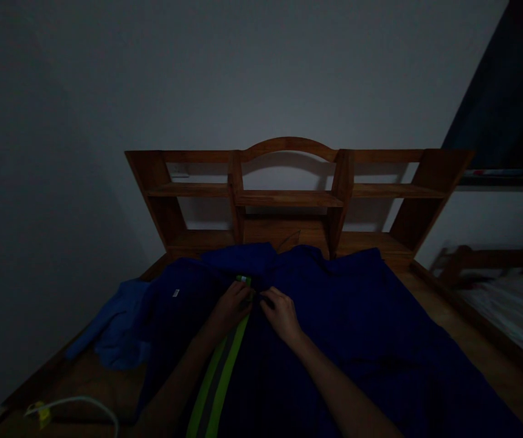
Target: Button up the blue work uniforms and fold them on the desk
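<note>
Lying spread over the bed [426, 298] before the headboard [289, 198], the blue garment [334, 316] has the left hand [233, 304] curled near the far end of its green stripe [232, 359] and the right hand [283, 313] curled opposite, seemingly steadying the cloth, though whether either pinches it cannot be told.

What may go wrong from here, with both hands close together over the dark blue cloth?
In this dim light, the left hand and right hand might miss small details on the dark blue cloth. The green-and-grey strip, partly covered by the left hand, might twist if pulled unevenly.
</note>
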`<state>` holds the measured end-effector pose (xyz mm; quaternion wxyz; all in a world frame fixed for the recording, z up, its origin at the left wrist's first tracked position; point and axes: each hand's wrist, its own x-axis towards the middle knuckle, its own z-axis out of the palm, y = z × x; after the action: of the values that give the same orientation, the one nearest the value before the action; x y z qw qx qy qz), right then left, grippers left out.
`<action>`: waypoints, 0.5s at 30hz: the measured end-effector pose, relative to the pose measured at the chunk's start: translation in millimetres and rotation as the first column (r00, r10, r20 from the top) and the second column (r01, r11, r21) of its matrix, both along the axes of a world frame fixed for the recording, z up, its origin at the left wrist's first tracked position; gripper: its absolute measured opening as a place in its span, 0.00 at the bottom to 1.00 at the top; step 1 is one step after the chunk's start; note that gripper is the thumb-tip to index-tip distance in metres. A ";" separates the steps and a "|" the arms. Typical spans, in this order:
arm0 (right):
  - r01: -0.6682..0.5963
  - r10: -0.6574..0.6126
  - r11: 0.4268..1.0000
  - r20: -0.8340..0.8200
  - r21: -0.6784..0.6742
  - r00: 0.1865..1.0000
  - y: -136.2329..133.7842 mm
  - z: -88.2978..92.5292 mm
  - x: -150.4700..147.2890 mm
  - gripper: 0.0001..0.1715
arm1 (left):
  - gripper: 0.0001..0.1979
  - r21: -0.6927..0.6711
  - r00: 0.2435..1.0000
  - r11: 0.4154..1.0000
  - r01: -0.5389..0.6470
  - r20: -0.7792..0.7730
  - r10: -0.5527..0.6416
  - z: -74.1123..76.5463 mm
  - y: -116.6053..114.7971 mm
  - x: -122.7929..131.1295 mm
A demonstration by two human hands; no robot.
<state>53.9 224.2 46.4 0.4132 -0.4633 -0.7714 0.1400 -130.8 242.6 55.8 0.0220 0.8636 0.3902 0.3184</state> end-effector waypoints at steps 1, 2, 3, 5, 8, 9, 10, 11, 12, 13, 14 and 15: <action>-0.013 0.013 1.000 -0.003 -0.002 1.000 0.3 -0.5 0.2 0.14 | 0.16 0.006 1.000 1.000 -0.002 -0.010 0.002 -0.6 0.1 0.2; -0.025 0.025 1.000 -0.006 -0.003 1.000 0.4 -0.9 0.3 0.14 | 0.17 0.013 1.000 1.000 0.000 -0.022 0.000 -1.1 0.2 0.4; -0.036 0.036 0.999 -0.006 -0.005 0.999 0.4 -1.1 0.4 0.14 | 0.18 0.023 1.000 1.000 0.005 -0.031 -0.004 -1.7 0.3 0.5; -0.050 0.050 0.999 0.003 -0.010 0.999 0.0 -0.9 0.4 0.14 | 0.16 0.043 0.999 0.999 0.011 -0.045 -0.009 -2.3 0.4 0.6; -0.032 0.033 0.999 0.024 -0.018 0.999 -0.8 0.3 0.0 0.12 | 0.16 0.051 0.999 0.999 0.006 -0.054 -0.004 -2.0 -0.2 0.8; -0.022 0.022 1.000 0.029 -0.021 0.999 -1.0 0.8 -0.1 0.12 | 0.16 0.053 0.998 0.999 0.006 -0.055 -0.003 -1.6 -0.5 1.0; -0.014 0.015 1.000 0.033 -0.025 0.999 -1.0 1.1 -0.2 0.11 | 0.15 0.057 0.999 0.998 0.006 -0.054 -0.003 -1.2 -0.9 1.2; -0.010 0.011 1.000 0.037 -0.028 0.999 -0.9 1.2 -0.2 0.11 | 0.15 0.062 0.999 0.998 0.005 -0.049 -0.002 -0.9 -1.3 1.5; -0.008 0.009 1.000 0.040 -0.029 0.999 -0.7 1.0 -0.3 0.11 | 0.14 0.067 0.999 0.998 0.002 -0.043 0.001 -0.6 -1.6 1.8; -0.007 0.008 1.000 0.040 -0.029 0.999 -0.2 0.5 -0.3 0.11 | 0.14 0.071 0.999 0.997 -0.004 -0.036 0.006 -0.5 -1.9 2.1; -0.007 0.008 1.000 0.040 -0.028 0.999 0.3 -0.3 -0.4 0.10 | 0.13 0.071 0.999 0.997 -0.010 -0.030 0.012 -0.4 -2.0 2.3; -0.004 0.005 1.000 0.040 -0.029 0.999 0.8 -1.2 -0.7 0.10 | 0.13 0.068 1.000 0.998 -0.016 -0.023 0.017 -0.5 -2.0 2.6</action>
<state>53.2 224.9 45.2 0.3908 -0.4701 -0.7784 0.1427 -128.2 240.5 55.4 -0.0147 0.8644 0.3864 0.3214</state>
